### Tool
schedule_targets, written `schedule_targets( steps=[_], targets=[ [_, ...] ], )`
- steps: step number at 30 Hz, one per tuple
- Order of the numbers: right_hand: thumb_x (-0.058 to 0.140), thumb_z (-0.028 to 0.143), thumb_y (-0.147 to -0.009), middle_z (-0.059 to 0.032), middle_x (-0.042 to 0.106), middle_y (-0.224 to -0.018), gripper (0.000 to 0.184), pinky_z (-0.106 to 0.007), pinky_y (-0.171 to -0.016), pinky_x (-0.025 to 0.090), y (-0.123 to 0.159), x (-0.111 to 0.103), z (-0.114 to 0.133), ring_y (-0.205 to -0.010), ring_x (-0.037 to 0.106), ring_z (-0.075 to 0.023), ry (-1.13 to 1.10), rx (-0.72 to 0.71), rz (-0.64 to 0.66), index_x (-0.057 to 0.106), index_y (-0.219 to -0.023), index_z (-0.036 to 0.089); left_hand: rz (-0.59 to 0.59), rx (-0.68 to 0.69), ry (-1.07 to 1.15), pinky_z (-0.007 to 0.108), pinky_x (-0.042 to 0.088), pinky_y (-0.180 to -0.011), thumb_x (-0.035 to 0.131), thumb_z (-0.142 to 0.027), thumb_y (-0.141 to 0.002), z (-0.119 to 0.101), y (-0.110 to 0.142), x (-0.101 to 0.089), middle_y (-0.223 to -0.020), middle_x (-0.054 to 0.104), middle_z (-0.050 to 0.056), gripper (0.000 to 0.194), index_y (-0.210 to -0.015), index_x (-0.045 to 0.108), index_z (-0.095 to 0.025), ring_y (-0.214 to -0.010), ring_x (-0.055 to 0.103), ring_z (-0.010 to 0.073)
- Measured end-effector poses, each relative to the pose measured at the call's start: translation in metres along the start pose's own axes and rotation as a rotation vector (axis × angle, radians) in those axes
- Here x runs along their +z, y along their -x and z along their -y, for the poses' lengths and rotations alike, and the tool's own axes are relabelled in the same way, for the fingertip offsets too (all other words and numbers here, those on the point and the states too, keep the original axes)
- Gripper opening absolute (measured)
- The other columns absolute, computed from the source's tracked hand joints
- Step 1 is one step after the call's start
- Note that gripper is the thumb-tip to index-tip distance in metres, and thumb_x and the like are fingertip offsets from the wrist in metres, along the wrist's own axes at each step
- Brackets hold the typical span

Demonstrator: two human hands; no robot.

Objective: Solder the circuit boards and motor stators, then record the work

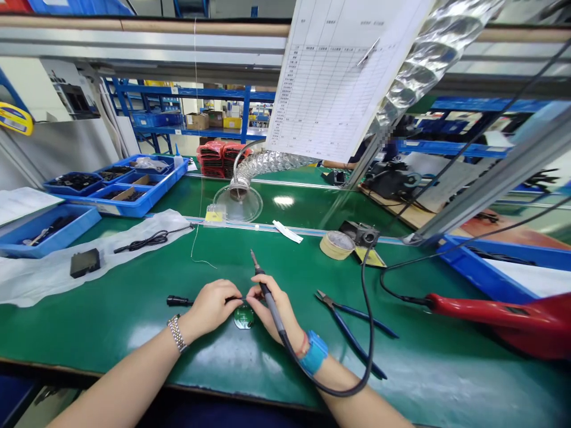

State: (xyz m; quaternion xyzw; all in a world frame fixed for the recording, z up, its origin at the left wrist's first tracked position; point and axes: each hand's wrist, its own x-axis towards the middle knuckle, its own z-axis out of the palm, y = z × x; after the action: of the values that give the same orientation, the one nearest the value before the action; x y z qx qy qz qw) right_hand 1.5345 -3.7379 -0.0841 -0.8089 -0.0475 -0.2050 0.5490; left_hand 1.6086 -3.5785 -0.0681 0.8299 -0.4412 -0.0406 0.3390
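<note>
My left hand (214, 306) is closed in a pinch on a thin black cable, whose black connector (179, 301) sticks out on the left side of the hand. A soldering iron (273, 310) rests in my right hand (285, 315), its tip pointing up and away from me. The thumb and a finger of that hand also meet near the cable's end, facing my left fingertips; what they pinch is too small to make out. Just below the fingertips is a round green circuit board (243, 318) on the green mat. Cutting pliers (345, 315) with blue handles lie open, right of my right hand.
A red tool (495, 318) lies at the right by a blue bin (486, 267). Behind stand a tape roll (336, 245), an iron stand (360, 233) and a fume funnel (238, 202). A coiled cable (154, 239) and black box (84, 263) lie left, near parts trays (156, 193).
</note>
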Motion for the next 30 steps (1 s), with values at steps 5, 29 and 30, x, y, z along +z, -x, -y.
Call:
schedule_targets(
  steps=[5,29,30],
  targets=[
    [0.057,0.016,-0.081,0.0009,0.064,-0.081,0.032,-0.023,-0.07,0.05,0.005,0.001,-0.002,-0.07,0.061,-0.0117,0.002,-0.042,-0.011,0.047,-0.11,0.023,-0.029,0.1,-0.171,0.029,0.044,-0.075,0.04,-0.023,-0.093,0.001,0.008,0.002,-0.085,0.064,0.005,0.025,-0.085,0.064,-0.018,-0.083,0.055,0.0184],
    [0.055,0.015,-0.081,0.0012,0.063,-0.077,0.029,-0.024,-0.07,0.051,0.011,0.004,0.004,-0.068,0.061,-0.0116,0.063,-0.054,0.006,0.049,-0.108,0.022,0.118,-0.011,0.003,0.026,0.045,-0.073,0.051,-0.024,-0.088,-0.001,0.008,0.001,-0.081,0.069,0.003,0.019,-0.081,0.068,-0.019,-0.078,0.06,0.0167],
    [0.055,0.015,-0.081,0.0013,0.063,-0.077,0.029,-0.024,-0.07,0.051,0.011,0.004,0.004,-0.068,0.061,-0.0115,0.067,-0.06,0.006,0.049,-0.108,0.022,0.121,-0.03,0.039,0.026,0.044,-0.073,0.051,-0.024,-0.087,-0.003,0.008,0.001,-0.082,0.069,0.003,0.019,-0.081,0.068,-0.019,-0.078,0.06,0.0164]
  ],
)
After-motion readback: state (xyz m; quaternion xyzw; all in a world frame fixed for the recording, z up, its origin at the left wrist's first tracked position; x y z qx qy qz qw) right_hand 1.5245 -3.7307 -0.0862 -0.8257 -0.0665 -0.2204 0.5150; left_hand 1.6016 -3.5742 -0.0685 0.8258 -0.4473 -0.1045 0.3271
